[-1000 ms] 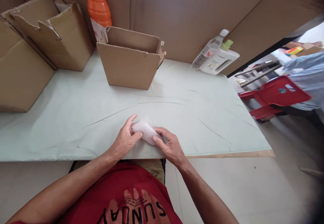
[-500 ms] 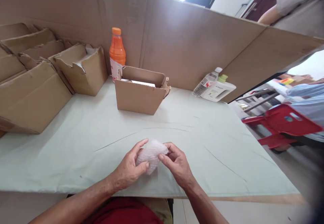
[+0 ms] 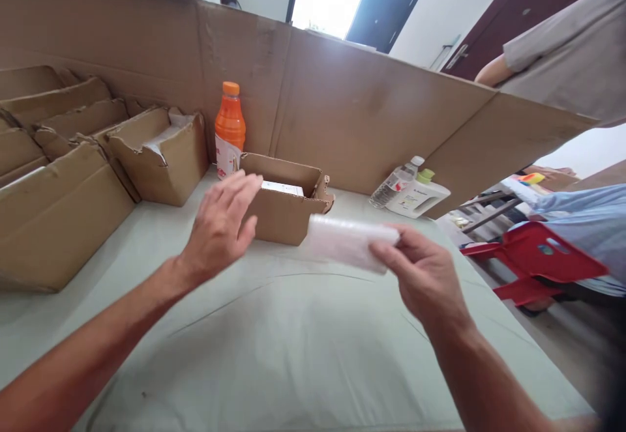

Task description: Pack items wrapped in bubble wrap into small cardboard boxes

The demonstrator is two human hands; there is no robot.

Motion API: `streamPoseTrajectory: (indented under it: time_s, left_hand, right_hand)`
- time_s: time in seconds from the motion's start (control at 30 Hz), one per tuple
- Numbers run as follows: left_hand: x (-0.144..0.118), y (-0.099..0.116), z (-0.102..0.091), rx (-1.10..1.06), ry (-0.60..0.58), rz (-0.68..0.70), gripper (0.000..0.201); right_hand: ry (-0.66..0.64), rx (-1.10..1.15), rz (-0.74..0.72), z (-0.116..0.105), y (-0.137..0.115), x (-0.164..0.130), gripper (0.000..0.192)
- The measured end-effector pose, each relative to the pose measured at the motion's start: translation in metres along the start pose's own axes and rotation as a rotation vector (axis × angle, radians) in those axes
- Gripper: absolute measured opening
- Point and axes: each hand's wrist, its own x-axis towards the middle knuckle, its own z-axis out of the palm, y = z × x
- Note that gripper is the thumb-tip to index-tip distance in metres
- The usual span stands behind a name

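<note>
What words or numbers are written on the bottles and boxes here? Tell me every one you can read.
None can be read.
Orange bottle: white label, print too blurred.
Clear bottle: label too small.
White jug: label print too small.
Open cardboard box: no print shows on it; the white thing inside shows no legible words.
Bubble-wrapped packet in the right hand: no words.

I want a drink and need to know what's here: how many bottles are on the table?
3. An orange bottle stands by the cardboard wall behind the small open box; a clear water bottle and a white green-capped bottle sit together at the right. Boxes may hide more.
</note>
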Motion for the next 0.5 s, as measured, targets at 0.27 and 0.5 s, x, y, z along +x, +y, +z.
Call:
streamPoseTrajectory:
  time_s: [0.27,0.5]
  left_hand:
    - [0.016,-0.026,0.019,0.038,-0.042,0.115,0.049]
    - [-0.043,0.024,-0.036,0.047,-0.048,0.161,0.050]
  right_hand:
    - [0.095,-0.427,-0.189,0.022,-0.014,0.104,0.014]
    - [-0.474,-1.311,-0.061,0.055,-0.055,0.084,0.018]
